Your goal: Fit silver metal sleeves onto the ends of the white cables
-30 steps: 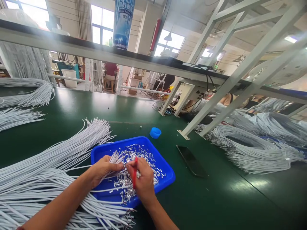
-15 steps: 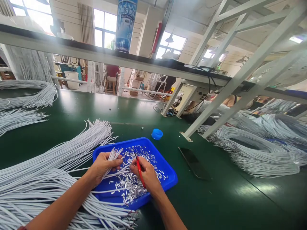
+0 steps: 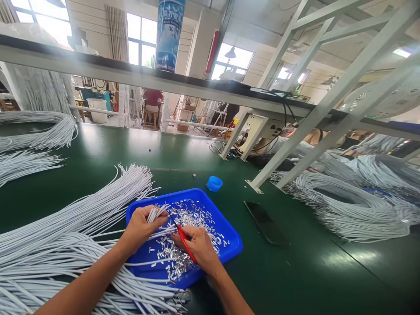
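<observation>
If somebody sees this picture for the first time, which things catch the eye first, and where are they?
The bright blue tray in the lower middle, strewn with small silver pieces, draws the eye first. Over it the left hand grips a bunch of white cables and the right hand holds a thin red tool. On the green table, loose cables spread at the left and a big coil lies at the right.

Probably a factory: cable bundles (image 3: 65,227), green workbench (image 3: 311,271).
</observation>
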`<state>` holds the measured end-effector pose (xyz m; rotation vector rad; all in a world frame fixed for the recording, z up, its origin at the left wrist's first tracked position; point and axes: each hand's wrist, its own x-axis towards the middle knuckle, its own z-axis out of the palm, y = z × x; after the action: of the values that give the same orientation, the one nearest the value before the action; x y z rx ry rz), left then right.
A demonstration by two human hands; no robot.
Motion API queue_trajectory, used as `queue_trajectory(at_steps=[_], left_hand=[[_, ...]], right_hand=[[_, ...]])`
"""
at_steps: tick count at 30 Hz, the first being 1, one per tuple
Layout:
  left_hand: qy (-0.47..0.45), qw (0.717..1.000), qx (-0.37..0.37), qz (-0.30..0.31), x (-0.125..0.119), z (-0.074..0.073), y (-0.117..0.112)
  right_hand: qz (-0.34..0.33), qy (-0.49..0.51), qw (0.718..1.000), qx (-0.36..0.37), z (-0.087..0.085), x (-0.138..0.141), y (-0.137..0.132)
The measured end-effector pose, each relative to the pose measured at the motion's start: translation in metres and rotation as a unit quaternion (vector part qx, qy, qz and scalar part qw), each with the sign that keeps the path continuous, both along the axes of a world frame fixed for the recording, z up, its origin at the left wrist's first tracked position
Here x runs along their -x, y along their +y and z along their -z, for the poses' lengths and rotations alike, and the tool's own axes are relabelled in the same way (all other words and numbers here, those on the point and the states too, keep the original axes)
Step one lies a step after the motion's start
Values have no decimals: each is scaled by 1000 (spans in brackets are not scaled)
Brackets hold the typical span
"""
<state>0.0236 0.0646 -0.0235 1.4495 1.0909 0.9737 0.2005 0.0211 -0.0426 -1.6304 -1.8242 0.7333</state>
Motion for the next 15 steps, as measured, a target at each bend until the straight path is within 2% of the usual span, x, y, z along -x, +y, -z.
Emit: queue_trajectory(at_steps=[3,5,7,9,13,15], left_hand=[[58,995,-76,-23,0,1,0],[68,994,-79,-30,-1,2,-1],[41,998,-44,-19,-1,2,-1],[-13,1000,17,18,-1,1,-1],[-124,978,133,107,1,4,1],[-154,968,168,105,2,5,3]], right_hand=[[19,-21,999,-14,3,2,0],[28,-32,999,-25,5,3,0],[32,-33,998,-31,8,4,0],[29,-27,999,-36,10,6,1],[19,-27,998,-52,11,7,2],[9,-34,998,-48,8,3,3]])
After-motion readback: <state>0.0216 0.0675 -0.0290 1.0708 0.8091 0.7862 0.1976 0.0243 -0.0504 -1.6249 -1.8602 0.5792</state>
